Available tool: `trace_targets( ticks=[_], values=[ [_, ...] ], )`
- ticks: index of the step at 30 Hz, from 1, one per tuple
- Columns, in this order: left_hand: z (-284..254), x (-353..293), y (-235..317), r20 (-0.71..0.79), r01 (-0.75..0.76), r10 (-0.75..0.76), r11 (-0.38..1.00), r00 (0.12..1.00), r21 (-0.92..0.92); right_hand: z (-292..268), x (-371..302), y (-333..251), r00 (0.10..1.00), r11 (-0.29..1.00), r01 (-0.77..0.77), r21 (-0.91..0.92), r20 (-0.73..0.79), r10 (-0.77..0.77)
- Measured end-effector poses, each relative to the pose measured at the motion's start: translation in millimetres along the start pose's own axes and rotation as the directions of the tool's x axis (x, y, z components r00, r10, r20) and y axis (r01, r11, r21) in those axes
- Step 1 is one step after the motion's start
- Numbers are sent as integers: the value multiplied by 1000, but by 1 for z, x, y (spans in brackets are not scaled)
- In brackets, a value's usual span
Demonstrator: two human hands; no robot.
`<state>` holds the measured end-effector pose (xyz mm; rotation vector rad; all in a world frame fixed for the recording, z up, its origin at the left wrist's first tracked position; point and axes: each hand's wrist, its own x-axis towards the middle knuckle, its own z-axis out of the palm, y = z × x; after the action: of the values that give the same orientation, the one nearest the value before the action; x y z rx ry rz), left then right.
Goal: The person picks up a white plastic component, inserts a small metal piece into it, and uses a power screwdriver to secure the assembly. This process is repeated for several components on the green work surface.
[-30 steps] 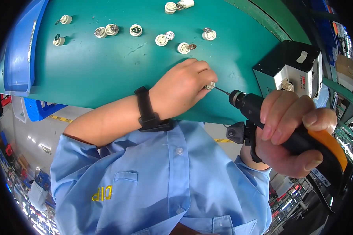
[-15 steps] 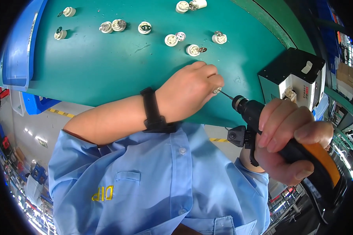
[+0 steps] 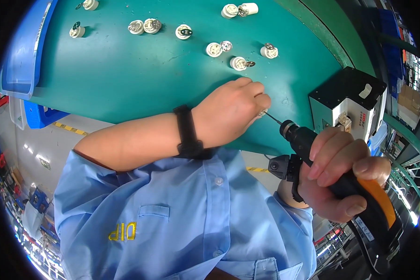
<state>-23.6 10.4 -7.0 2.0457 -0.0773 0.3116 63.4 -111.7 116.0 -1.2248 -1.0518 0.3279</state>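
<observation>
My left hand (image 3: 231, 107) is closed around a small white round part (image 3: 262, 113), most of it hidden by the fingers. A black-and-orange electric screwdriver (image 3: 308, 141) lies in the grip of my right hand (image 3: 336, 163). Its thin bit (image 3: 273, 118) points left, with the tip at the exposed face of the part; whether it sits in a screw is too small to tell. Just beyond my left hand stands a white round socket (image 3: 238, 63) with a small dark disc at its side, and another white socket (image 3: 214, 49) has a silvery disc beside it.
Several more such sockets are scattered over the green table (image 3: 126, 70). A blue tray (image 3: 21, 60) stands at the left edge. To the right sits a black-and-silver box-shaped machine (image 3: 347, 95), close to the screwdriver. A cable (image 3: 366, 249) hangs below the screwdriver.
The view has turned slightly, so most table objects appear further right. Both hands keep their grips, and the bit stays at the part.
</observation>
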Motion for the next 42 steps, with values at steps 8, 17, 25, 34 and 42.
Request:
trace_targets(
  ticks=[8, 17, 25, 34, 42],
  values=[
    [-3, 2, -2, 1, -9, 9, 1000, 1000, -3, 1, 2, 9, 998, 998, 59, 9, 9, -59],
    [-34, 13, 36, 164, -32, 0, 981, 986, 192, -14, 0, -38, 851, 908, 385, 167, -445, -278],
    [-112, 213, -16, 183, -40, -116, 732, 976, 680, -67, -19, -40, 921, 954, 271, 131, -322, -218],
    [-18, 424, -71, 49, -7, -35, 741, 998, 672, -122, -76, -25, 974, 954, 97, 282, -225, -32],
    [33, 479, -95, 226, -119, -51, 728, 973, 676, -160, -90, -33, 981, 937, -187, 297, 111, 160]
  ],
)
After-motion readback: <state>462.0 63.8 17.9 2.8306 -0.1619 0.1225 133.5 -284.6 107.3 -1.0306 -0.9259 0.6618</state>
